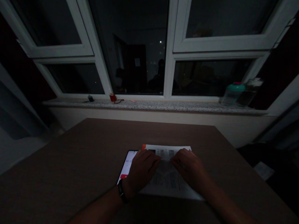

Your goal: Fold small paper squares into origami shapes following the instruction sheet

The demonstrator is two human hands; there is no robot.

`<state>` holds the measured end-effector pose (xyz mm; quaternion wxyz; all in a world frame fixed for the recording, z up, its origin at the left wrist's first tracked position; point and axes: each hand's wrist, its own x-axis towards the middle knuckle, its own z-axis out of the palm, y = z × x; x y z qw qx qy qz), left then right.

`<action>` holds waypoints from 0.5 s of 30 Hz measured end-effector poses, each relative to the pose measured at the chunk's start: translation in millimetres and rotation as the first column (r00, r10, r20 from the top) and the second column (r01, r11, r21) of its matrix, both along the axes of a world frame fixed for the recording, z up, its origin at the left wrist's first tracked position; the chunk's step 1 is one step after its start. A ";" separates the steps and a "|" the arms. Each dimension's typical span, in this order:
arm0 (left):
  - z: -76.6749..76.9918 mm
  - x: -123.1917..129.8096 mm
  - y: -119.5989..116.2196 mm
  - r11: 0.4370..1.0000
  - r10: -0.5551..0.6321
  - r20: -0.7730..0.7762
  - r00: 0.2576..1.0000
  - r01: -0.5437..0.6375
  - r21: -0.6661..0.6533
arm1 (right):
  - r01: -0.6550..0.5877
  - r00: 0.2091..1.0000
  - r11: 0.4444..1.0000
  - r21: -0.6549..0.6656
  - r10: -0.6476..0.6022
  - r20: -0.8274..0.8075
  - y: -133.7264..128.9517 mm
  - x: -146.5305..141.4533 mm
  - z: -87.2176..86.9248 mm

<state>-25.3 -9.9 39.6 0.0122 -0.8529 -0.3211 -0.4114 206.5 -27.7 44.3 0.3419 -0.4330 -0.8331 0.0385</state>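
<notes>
A printed page or booklet [170, 183] with an orange corner lies on the brown table, below both hands. Over its left part, my left hand [143, 168] has thumb and fingers pinched together; a dark band circles that wrist. My right hand [188, 168] is closed in a like pinch over the page's right part, its fingertips a short way from the left ones. Between the fingertips there seems to be a faint see-through piece, too dim to name. Partly behind my left hand lies a phone [127, 165] with a lit screen showing a timer and a red button.
The wooden table [81, 155] reaches toward a speckled stone windowsill [149, 105]. On the sill stand a teal-lidded bottle [233, 93], a second clear bottle [251, 91], a small red item [113, 97] and a small dark item [90, 98]. Light is dim.
</notes>
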 end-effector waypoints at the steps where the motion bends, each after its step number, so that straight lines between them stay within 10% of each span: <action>1: -0.1 0.1 -0.3 1.000 -0.002 0.006 1.000 0.002 0.005 | -0.003 1.000 1.000 0.023 0.004 -0.023 0.5 -0.2 -1.2; 15: -5.4 3.4 -3.9 0.997 -0.064 0.016 0.998 0.064 -0.033 | -0.072 0.981 0.985 0.155 0.098 -0.169 -4.8 -15.6 -17.8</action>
